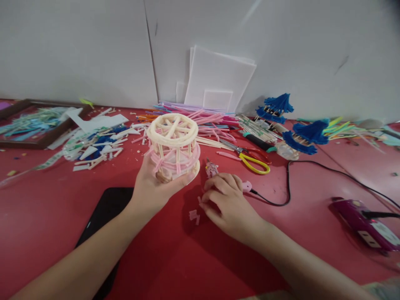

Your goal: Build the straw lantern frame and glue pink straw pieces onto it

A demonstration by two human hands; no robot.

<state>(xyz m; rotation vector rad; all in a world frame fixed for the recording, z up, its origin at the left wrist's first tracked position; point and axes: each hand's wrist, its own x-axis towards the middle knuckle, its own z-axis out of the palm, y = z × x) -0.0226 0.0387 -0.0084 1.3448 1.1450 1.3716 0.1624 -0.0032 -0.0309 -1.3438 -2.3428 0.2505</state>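
Observation:
My left hand (pixel 156 179) is wrapped round the lower part of a round, cage-like craft model (pixel 173 141) and holds it tilted above the table. The model has a cream spoked ring on top, cream uprights and pink bands made of fuzzy stems. To its right, my right hand (pixel 229 200) is low over the table with curled fingers. A small pink stem piece (pixel 199 200) shows at its thumb and fingertips. Partly hidden behind that hand lies a pink corded pen-like tool (pixel 211 168). Several short pink pieces (pixel 193 216) lie on the table beside the fingertips.
Yellow-handled scissors (pixel 254 162), pliers (pixel 259 142) and pink stems (pixel 206 116) lie behind. Blue-roofed models (pixel 304 137) stand right, near a black cable (pixel 289 183) and purple power strip (pixel 364 223). A black phone (pixel 106 212), scraps (pixel 100 146) and brown frame (pixel 43 143) are left.

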